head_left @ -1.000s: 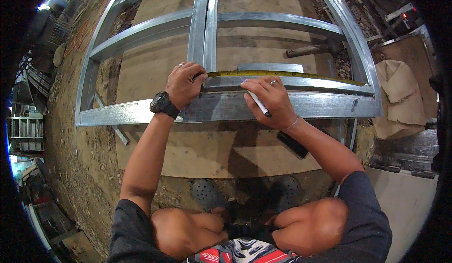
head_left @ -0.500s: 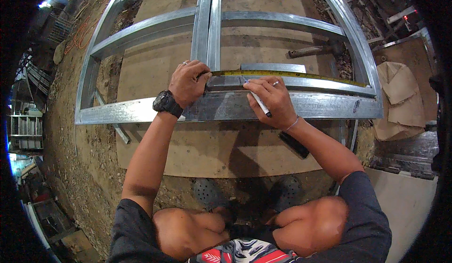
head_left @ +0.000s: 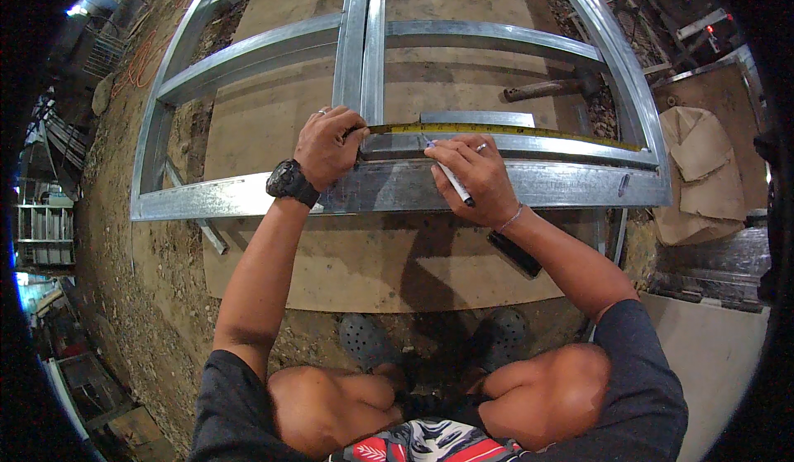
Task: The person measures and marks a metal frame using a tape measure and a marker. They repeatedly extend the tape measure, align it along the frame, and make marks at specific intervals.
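Observation:
A yellow tape measure blade (head_left: 529,132) stretches along the near side of a silvery metal frame (head_left: 273,196), reaching toward its right corner. My left hand (head_left: 329,149), with a black watch at the wrist, pinches the blade's left end by the double middle bar (head_left: 357,48). Between the fingers of my right hand (head_left: 480,177) is a white marker (head_left: 454,186), its tip at the bar just below the blade. A short metal piece (head_left: 480,119) lies right behind the tape.
Inside the frame, on brown board (head_left: 347,272), rests a hammer (head_left: 550,90). A black object (head_left: 514,255) lies beneath my right forearm. Folded brown paper or cloth (head_left: 703,177) is at the right; orange cord (head_left: 147,57) lies on the ground far left.
Both hands keep their grips and almost the same places. The view has shifted very slightly; a small dark mark now shows on the bar beside the marker tip.

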{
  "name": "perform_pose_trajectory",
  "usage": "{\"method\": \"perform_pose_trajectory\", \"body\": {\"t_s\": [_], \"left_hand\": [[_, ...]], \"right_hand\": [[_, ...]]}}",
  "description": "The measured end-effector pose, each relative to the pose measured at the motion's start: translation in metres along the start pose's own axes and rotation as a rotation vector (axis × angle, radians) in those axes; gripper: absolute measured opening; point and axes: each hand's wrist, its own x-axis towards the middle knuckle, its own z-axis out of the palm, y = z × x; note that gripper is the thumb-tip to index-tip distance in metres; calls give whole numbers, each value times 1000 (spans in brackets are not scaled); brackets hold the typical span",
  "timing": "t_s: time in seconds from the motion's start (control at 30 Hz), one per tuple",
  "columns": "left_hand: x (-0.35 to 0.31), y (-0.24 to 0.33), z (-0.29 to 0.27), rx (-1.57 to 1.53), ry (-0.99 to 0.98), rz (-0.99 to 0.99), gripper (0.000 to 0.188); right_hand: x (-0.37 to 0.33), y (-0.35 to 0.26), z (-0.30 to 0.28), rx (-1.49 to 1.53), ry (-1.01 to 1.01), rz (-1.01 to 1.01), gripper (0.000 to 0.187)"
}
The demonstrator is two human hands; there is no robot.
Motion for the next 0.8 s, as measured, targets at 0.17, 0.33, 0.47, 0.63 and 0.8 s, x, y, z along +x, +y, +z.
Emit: {"method": "perform_pose_trajectory", "body": {"t_s": [0.17,0.33,0.47,0.63,0.8], "left_hand": [[0,3,0,0,-2,-9,8],[0,0,0,5,4,-1,8],[0,-1,2,4,-2,-1,8],[0,0,1,10,4,-8,9],[0,0,1,29,11,9,8]], "right_hand": [[-1,2,-1,65,16,41,30],[2,4,0,97,31,66,27],[3,5,1,104,52,68,26],[3,5,1,103,51,72,26],[3,5,3,98,56,76,26]]}}
